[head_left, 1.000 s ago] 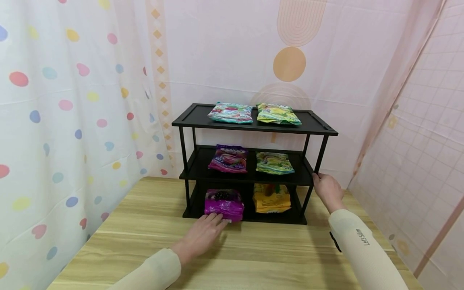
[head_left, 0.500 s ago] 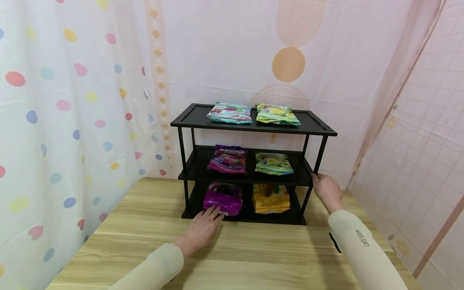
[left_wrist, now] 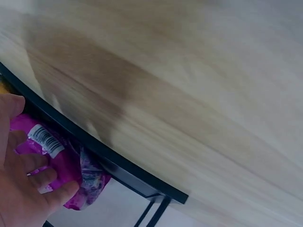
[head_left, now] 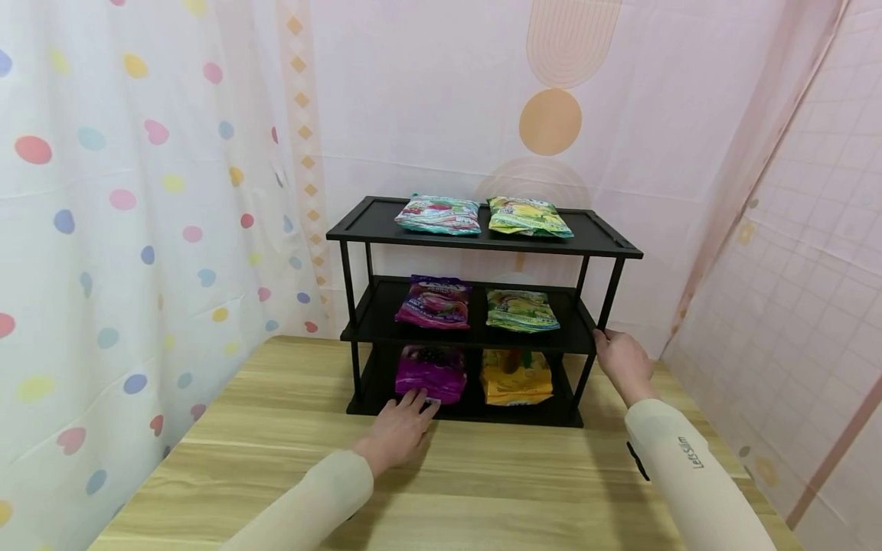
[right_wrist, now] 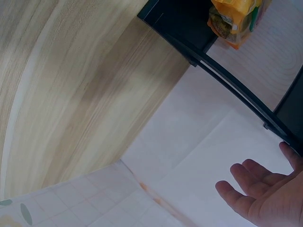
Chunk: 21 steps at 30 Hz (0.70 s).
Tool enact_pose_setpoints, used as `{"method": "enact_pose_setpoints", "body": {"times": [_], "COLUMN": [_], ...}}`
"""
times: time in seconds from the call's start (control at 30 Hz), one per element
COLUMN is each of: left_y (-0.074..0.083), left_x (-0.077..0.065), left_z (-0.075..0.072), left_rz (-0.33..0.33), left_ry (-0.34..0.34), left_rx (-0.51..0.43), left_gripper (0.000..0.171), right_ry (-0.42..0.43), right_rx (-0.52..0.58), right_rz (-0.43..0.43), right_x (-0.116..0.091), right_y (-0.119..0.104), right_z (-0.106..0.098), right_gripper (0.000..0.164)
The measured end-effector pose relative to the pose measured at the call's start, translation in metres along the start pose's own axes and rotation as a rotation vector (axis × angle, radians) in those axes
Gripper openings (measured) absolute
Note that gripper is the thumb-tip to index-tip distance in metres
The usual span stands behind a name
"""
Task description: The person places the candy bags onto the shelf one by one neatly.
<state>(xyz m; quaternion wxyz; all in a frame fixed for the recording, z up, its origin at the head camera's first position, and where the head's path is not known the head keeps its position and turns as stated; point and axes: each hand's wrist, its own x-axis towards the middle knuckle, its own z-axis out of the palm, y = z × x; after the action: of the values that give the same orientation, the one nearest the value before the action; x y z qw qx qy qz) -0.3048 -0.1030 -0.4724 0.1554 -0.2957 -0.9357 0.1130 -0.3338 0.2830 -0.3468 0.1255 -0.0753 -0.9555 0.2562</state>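
A purple candy bag (head_left: 430,375) lies on the left of the bottom shelf of a black three-tier rack (head_left: 468,417). My left hand (head_left: 400,430) has its fingertips against the front of the bag. In the left wrist view the hand (left_wrist: 28,165) shows spread fingers at the bag (left_wrist: 61,156), by its barcode. At the rack's right side, my right hand (head_left: 623,365) holds the end of the middle shelf beside the post. The right wrist view shows one finger on the rack's frame (right_wrist: 255,106) and the hand's (right_wrist: 265,191) other fingers loose; the thumb is hidden there.
An orange-yellow bag (head_left: 517,379) lies right of the purple one. The middle shelf bears a dark pink bag (head_left: 436,304) and a green-yellow bag (head_left: 521,310). A turquoise bag (head_left: 439,215) and a yellow-green bag (head_left: 528,217) lie on top. Curtains (head_left: 413,99) surround the wooden table (head_left: 503,490).
The purple bag has slid back onto the bottom shelf, then slightly right, with my left hand following it. My right hand stays at the rack's right side.
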Motion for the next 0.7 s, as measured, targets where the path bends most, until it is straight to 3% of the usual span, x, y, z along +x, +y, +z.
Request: {"method": "enact_pose_setpoints", "body": {"times": [0.3,0.6,0.7], "left_y": [0.006,0.003,0.003], "left_x": [0.011,0.016,0.016], "left_z": [-0.005,-0.005,-0.005], "left_rz": [-0.080,-0.142,-0.137], "left_ry": [-0.098,-0.245,-0.238], "left_rx": [-0.093,-0.177,-0.192], "left_gripper": [0.055,0.062,0.061], "right_ry": [0.004,0.007,-0.005], "right_rx": [-0.002,0.000,-0.003], "right_rz": [-0.005,-0.012,-0.011], "right_x": [0.001,0.001,-0.001], "right_y": [-0.002,-0.002,-0.001], "right_z": [0.000,-0.001,-0.001], "right_gripper": [0.055,0.056,0.055]}}
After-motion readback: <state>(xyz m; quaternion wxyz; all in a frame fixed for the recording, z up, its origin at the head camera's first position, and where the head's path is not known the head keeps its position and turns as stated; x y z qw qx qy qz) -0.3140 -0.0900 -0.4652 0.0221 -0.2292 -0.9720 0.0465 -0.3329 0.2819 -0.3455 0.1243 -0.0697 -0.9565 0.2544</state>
